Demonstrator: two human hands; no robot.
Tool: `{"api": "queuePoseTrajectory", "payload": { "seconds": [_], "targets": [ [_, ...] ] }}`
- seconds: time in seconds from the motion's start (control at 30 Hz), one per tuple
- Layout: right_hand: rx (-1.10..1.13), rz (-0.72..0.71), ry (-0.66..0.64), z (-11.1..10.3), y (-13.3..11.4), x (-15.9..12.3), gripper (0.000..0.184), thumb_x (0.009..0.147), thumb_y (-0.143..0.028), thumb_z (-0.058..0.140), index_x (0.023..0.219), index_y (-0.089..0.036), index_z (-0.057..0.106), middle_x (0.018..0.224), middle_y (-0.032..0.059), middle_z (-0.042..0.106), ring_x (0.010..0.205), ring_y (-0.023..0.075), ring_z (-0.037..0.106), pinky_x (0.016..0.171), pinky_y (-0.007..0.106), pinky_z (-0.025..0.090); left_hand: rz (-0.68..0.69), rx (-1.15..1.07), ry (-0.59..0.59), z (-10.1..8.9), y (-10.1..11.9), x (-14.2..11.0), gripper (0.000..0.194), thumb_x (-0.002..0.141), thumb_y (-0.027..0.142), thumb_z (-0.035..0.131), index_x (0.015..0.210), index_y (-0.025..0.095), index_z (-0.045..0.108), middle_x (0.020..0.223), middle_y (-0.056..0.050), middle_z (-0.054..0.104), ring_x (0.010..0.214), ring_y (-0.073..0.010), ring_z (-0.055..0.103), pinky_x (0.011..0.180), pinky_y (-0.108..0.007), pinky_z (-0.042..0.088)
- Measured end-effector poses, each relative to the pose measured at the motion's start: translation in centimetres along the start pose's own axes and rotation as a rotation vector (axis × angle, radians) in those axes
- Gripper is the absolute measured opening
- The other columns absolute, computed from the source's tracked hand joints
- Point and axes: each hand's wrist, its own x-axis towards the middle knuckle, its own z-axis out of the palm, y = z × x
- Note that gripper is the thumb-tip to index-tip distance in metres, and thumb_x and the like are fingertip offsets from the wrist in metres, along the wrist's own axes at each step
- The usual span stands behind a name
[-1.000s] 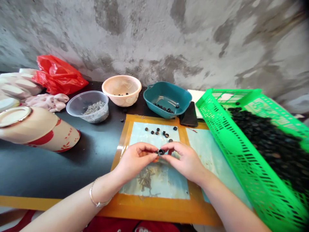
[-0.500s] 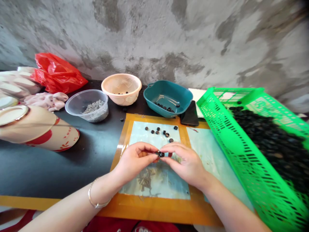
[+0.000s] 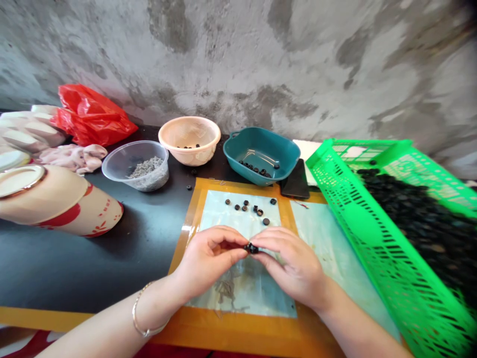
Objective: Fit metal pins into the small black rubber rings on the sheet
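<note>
Between my two hands is a small black round part (image 3: 251, 248), mostly covered by fingertips, so its exact kind is hard to make out. My left hand (image 3: 210, 256) pinches it from the left with thumb and forefinger. From the right, my right hand (image 3: 294, 261) pinches the same part. Both hands are above a pale blue sheet (image 3: 253, 293) edged with amber tape. Several loose black round parts (image 3: 260, 212) lie on the sheet just beyond my fingers.
A green crate (image 3: 357, 214) heaped with black parts (image 3: 417, 223) stands at right. Behind are a teal basin (image 3: 257, 144), a pink bowl (image 3: 190, 132), a clear tub (image 3: 115, 161) of small grey pieces and a dark flat slab (image 3: 296, 179). A cream tumbler (image 3: 74, 199) and red bag (image 3: 91, 114) are left.
Both hands still pinch the small black part and appear slightly lower in view. The whole scene has shifted a little downward with the camera.
</note>
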Motion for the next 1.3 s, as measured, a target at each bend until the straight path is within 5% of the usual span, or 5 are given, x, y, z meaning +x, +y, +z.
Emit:
{"api": "queuePoseTrajectory", "payload": {
  "seconds": [0.3, 0.53, 0.87, 1.13, 1.3],
  "targets": [
    [-0.009, -0.002, -0.007, -0.1, -0.2, 0.1, 0.022, 0.086, -0.009, 0.066, 0.106, -0.015, 0.062, 0.095, 0.0064, 0.071, 0.089, 0.0165, 0.065, 0.083, 0.033, 0.053, 0.058, 0.053, 0.002, 0.0, 0.2, -0.1, 0.01, 0.069, 0.011, 0.074, 0.079, 0.016, 0.076, 0.081, -0.006, 0.072, 0.079, -0.0169, 0.069, 0.074, -0.026, 0.056],
    [0.014, -0.002, 0.013, 0.1, -0.2, 0.2, 0.02, 0.086, -0.013, 0.067, 0.105, -0.016, 0.064, 0.086, 0.0054, 0.071, 0.078, 0.0164, 0.066, 0.072, 0.032, 0.054, -0.151, -0.08, 0.036, 0.1, 0.4, -0.1, 0.013, 0.064, 0.015, 0.078, 0.076, 0.016, 0.073, 0.073, -0.003, 0.073, 0.069, -0.0153, 0.068, 0.067, -0.026, 0.057],
    [0.311, 0.501, 0.044, 1.2, -0.7, -0.3, 0.018, 0.08, -0.02, 0.073, 0.097, -0.022, 0.071, 0.084, 0.0016, 0.076, 0.073, 0.0161, 0.072, 0.068, 0.027, 0.06, -0.323, -0.166, 0.008, -0.1, 0.1, 0.2, 0.022, 0.067, 0.031, 0.08, 0.073, 0.012, 0.068, 0.062, -0.003, 0.071, 0.057, -0.0129, 0.065, 0.061, -0.026, 0.054],
    [0.477, 0.59, 0.002, 1.1, -0.3, -0.2, 0.014, 0.077, -0.022, 0.075, 0.09, -0.02, 0.07, 0.077, 0.0011, 0.074, 0.069, 0.0146, 0.071, 0.064, 0.024, 0.059, -0.393, -0.236, -0.069, -0.2, -0.1, 0.3, 0.028, 0.07, 0.036, 0.079, 0.073, 0.011, 0.066, 0.059, -0.003, 0.071, 0.055, -0.0124, 0.066, 0.058, -0.023, 0.053],
    [0.354, 0.529, -0.089, 1.0, -0.3, -0.3, 0.025, 0.079, -0.03, 0.074, 0.102, -0.021, 0.068, 0.079, 0.0018, 0.074, 0.071, 0.0156, 0.071, 0.066, 0.026, 0.058, -0.432, -0.215, -0.131, -0.3, -0.3, 0.3, 0.032, 0.07, 0.042, 0.078, 0.07, 0.012, 0.065, 0.056, -0.003, 0.07, 0.049, -0.0107, 0.063, 0.053, -0.021, 0.051]
  ]
}}
